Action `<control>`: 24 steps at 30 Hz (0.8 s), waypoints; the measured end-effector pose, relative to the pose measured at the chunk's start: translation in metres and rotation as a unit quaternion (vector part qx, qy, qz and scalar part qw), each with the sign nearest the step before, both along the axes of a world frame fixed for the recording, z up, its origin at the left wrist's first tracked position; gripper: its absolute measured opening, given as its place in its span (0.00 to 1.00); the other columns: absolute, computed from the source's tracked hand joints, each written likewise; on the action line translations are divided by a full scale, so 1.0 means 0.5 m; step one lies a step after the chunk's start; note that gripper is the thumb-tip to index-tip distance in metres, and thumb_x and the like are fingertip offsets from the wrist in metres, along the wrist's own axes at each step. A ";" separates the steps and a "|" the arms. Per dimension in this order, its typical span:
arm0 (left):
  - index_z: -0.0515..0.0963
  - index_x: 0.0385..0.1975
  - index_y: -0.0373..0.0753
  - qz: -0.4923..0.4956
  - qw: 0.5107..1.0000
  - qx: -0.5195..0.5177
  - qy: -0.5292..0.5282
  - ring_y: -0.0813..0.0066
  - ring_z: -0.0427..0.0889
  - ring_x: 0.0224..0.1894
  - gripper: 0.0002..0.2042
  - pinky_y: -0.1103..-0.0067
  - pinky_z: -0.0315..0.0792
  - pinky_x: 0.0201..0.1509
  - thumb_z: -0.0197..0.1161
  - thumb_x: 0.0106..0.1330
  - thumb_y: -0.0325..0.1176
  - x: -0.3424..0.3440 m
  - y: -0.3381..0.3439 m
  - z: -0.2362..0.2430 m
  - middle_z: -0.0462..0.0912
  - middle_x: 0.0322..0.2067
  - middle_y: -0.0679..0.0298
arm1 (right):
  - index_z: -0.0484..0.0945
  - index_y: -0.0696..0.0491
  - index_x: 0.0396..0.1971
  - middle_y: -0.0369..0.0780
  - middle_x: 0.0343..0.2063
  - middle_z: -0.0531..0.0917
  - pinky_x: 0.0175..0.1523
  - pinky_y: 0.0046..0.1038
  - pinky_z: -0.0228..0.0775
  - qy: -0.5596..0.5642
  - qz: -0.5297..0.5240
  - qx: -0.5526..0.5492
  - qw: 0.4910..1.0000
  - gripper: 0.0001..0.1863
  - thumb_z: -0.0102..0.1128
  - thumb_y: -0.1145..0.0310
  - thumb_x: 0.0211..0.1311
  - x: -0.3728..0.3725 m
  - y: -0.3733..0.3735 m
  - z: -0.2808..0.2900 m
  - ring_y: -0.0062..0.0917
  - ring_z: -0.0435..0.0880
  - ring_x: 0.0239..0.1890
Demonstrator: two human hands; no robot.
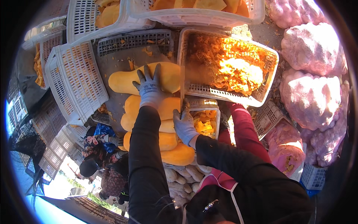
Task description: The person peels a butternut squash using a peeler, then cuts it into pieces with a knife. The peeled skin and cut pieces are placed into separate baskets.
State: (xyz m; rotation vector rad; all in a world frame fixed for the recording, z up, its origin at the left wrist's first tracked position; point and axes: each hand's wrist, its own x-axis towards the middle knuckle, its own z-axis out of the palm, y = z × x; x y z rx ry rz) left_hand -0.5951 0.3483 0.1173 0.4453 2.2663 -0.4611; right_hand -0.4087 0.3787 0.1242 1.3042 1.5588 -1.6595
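A long pale-orange butternut squash [121, 83] lies crosswise on a dark board. My left hand [151, 87], in a grey-white work glove, presses down on it with fingers spread. At the squash's right end a knife [182, 80] stands with its blade seen almost edge-on. Below the blade my gloved right hand [184, 125] is closed around the handle, which is mostly hidden. Several more whole squashes [168, 141] lie in a row under and beside my forearms, nearer to me.
Right of the blade stands a white crate [274, 80] of orange peelings. A smaller crate [218, 123] holds orange pieces. Crates of cut squash [209, 4] stand at the far side, stacked white crates [80, 82] at left. Pink net sacks [311, 99] line the right. Another person [108, 164] works lower left.
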 end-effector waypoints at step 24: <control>0.48 0.78 0.59 -0.015 0.998 0.021 0.053 0.38 0.40 0.79 0.65 0.34 0.45 0.72 0.79 0.36 0.67 0.019 -0.007 -0.062 0.47 0.77 0.47 | 0.47 0.49 0.78 0.62 0.47 0.81 0.52 0.52 0.73 0.027 -0.033 0.001 0.999 0.39 0.52 0.60 0.72 -0.007 -0.061 -0.018 0.58 0.82 0.47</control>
